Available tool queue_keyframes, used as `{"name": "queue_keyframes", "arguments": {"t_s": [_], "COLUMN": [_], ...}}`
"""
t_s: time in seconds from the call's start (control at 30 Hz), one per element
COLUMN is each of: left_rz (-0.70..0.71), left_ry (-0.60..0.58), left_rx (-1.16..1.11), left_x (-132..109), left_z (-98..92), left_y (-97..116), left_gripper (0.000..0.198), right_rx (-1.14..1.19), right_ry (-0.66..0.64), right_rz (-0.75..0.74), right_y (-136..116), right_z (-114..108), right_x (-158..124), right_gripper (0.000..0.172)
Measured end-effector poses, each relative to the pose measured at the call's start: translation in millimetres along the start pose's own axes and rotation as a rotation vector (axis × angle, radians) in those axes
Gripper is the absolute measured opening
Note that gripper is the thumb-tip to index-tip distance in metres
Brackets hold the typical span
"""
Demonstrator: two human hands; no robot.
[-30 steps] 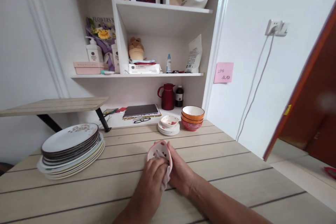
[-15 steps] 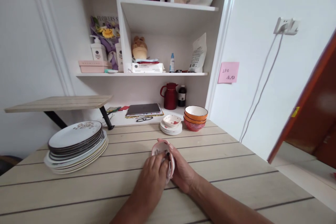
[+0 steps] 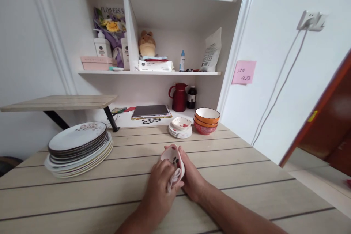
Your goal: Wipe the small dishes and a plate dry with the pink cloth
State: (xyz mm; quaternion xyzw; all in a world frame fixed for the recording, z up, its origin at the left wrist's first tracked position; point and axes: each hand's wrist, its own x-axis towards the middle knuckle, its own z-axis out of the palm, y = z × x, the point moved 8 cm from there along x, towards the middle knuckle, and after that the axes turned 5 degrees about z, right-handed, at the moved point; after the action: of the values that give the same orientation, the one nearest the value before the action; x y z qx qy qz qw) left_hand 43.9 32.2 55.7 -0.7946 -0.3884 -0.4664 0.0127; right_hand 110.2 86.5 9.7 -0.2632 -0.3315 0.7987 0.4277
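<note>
My right hand (image 3: 193,177) is wrapped round the outside of a small pinkish-white bowl (image 3: 170,153), which is tipped on its side above the table. Dark lettering and a dark figure show on its inner face. A crumpled whitish cloth (image 3: 174,179) is bunched in my left hand (image 3: 160,184), with the fingers pressed inside the bowl. The ends of some left fingers are hidden by the cloth. Beyond the hands, a small white bowl with red marks (image 3: 181,123) sits on a stack of small white plates (image 3: 180,135).
Orange and red bowls (image 3: 206,121) stand stacked at the right back. On the left, large plates (image 3: 78,139) are piled near a raised wooden stand (image 3: 60,101). Behind are glasses (image 3: 151,121), a laptop (image 3: 150,110), a red jug (image 3: 179,97) and a dark bottle (image 3: 191,97).
My left hand has shifted within the bowl, and more of the cloth and the inside lettering now shows. My right hand still holds the bowl. The camera view has tilted slightly.
</note>
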Motion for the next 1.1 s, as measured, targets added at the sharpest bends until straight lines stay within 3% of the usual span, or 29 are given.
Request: {"name": "queue_keyframes", "arguments": {"t_s": [0.1,0.23,0.33,0.43,0.57,0.73,0.9,1.1], "left_rz": [0.175,0.311,0.386,0.473,0.534,0.476,0.49,0.517], "left_ry": [-0.016,-0.08,-0.151,-0.233,-0.243,-0.238,-0.243,-0.217], "left_rx": [0.132,0.369,0.505,0.517,0.485,0.449,0.441,0.408], "left_x": [1,4,4,0,-6,-5,-2,-2], "left_z": [0.1,-4.7,-6.0,1.8,12.5,16.7,18.9,21.5], "left_y": [10,11,11,17,27,21,19,17], "left_gripper": [0.013,0.014,0.014,0.012,0.009,0.009,0.012,0.013], "right_rx": [0.009,0.002,-0.062,-0.173,-0.368,-0.837,-1.391,-1.523], "right_ry": [-0.065,-0.206,-0.255,-0.085,0.193,0.219,0.363,0.401], "right_rz": [0.022,0.089,0.001,-0.104,-0.175,-0.374,-0.367,-0.372], "right_y": [-1,-5,-18,-28,-33,-55,-66,-73], "right_z": [4,16,20,3,-25,-20,-26,-30], "right_x": [0,-3,-8,-7,-3,-3,1,4], "right_gripper": [0.055,0.059,0.052,0.052,0.033,0.015,0.012,0.007]}}
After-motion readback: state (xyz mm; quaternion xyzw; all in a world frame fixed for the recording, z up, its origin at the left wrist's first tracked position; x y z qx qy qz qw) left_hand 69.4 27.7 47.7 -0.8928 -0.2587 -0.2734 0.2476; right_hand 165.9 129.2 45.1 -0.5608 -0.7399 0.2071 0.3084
